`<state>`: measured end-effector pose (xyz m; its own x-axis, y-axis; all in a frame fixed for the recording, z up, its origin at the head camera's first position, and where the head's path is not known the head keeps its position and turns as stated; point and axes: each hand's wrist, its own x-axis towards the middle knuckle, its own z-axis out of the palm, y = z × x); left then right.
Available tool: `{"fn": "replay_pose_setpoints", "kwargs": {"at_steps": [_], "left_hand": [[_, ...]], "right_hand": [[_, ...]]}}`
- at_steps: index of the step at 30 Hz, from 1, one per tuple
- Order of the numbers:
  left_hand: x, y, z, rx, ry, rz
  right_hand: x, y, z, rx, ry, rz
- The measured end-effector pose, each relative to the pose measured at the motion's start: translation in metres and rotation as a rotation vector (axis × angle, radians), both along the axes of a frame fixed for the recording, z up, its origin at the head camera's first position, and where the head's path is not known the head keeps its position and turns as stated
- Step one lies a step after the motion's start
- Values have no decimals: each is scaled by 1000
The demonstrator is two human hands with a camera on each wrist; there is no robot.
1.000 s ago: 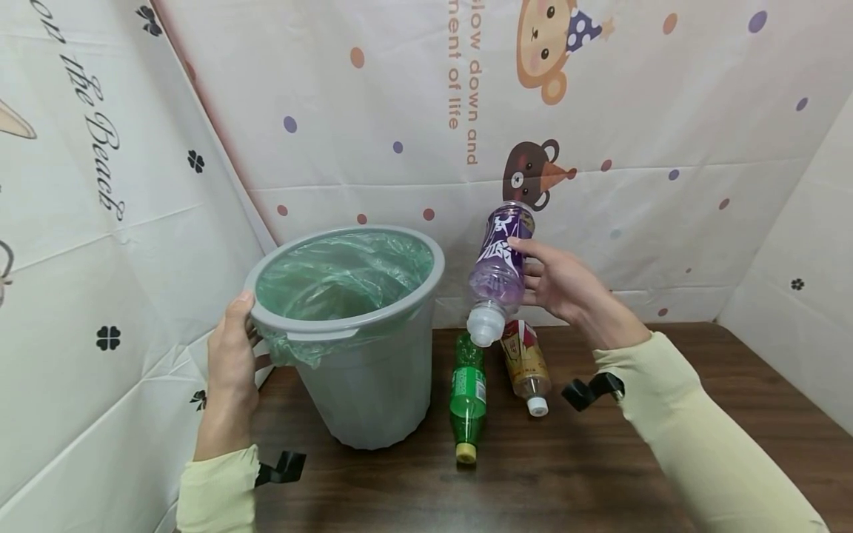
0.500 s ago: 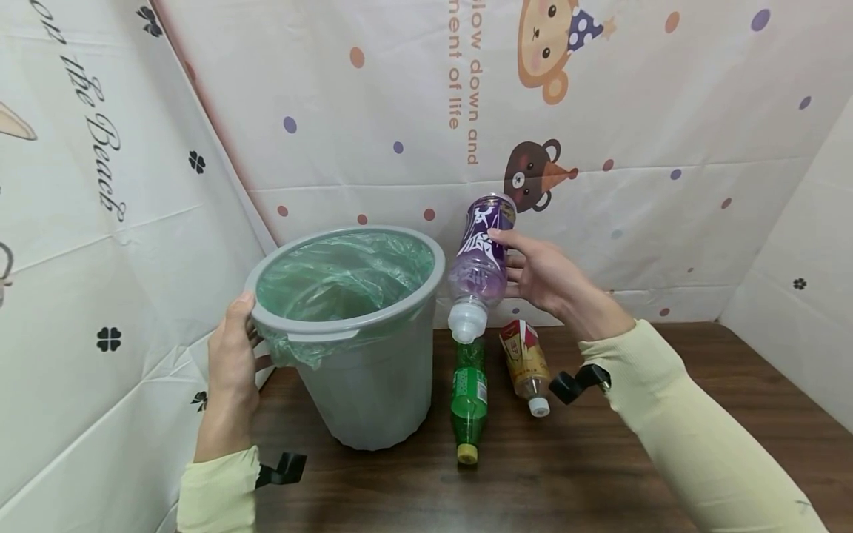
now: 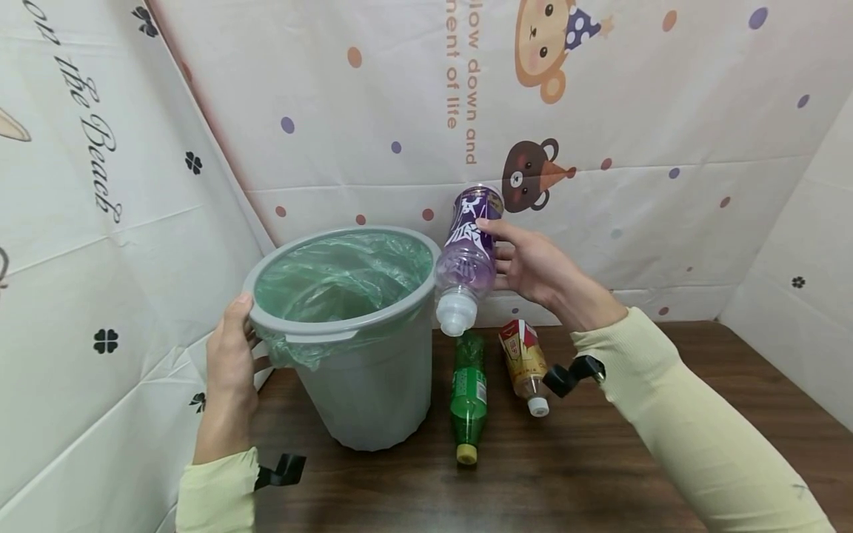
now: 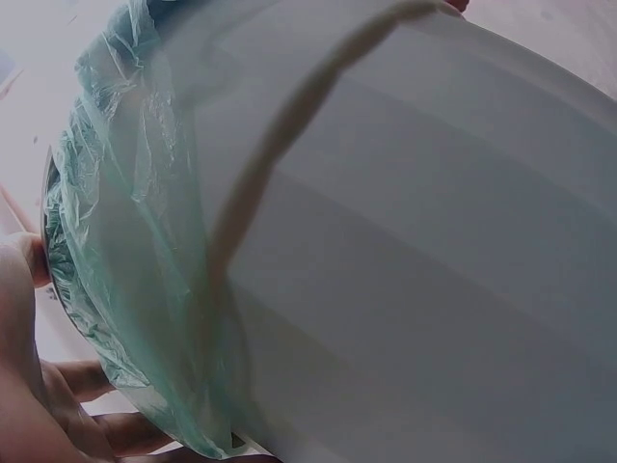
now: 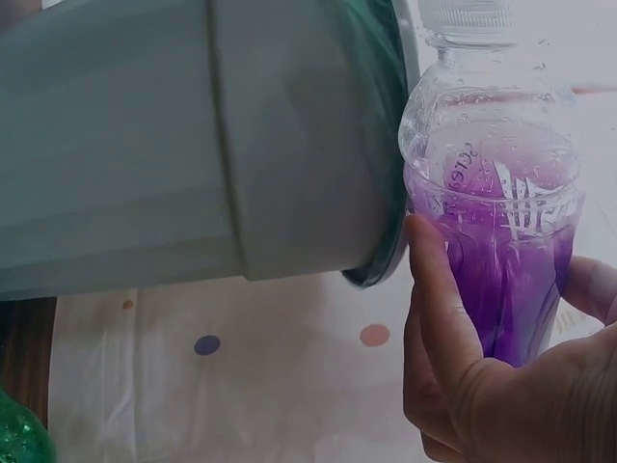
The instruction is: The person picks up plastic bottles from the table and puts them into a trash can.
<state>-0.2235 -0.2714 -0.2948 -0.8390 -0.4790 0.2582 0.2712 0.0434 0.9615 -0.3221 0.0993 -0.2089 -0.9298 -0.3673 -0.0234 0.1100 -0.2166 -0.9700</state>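
Observation:
My right hand [image 3: 536, 266] grips a clear bottle with a purple label [image 3: 466, 244] by its labelled part. The bottle is tilted with its white cap [image 3: 457, 312] low and toward me, right beside the bin's right rim. In the right wrist view the bottle [image 5: 501, 222] overlaps the rim's edge. My left hand [image 3: 229, 359] holds the left rim of a grey bin [image 3: 373, 392], thumb on top and fingers below. A green plastic liner [image 3: 346, 277] covers the bin's inside and folds over the rim. The left wrist view shows that liner [image 4: 135, 260] close to my fingers.
On the brown wooden table [image 3: 566, 474] lie a green bottle with a yellow cap [image 3: 469, 400] and an amber-labelled bottle with a white cap [image 3: 524, 363], both right of the bin. A printed cloth [image 3: 373, 111] hangs behind, another [image 3: 73, 222] along the left.
The right hand has carried the purple-labelled bottle left and slightly up, from above the green bottle to the bin's rim. The left hand and the bin have stayed in place.

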Motion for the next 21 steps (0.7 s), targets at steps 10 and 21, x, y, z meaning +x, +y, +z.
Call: {"fn": "replay_pose_setpoints", "kwargs": {"at_steps": [10,21], "left_hand": [[0,-1,-1,-2,1,-6],[2,-1,0,-7,6,-8]], "right_hand": [[1,-10,10,-26,1,5],[1,-25,20,-66,-6,-8]]}}
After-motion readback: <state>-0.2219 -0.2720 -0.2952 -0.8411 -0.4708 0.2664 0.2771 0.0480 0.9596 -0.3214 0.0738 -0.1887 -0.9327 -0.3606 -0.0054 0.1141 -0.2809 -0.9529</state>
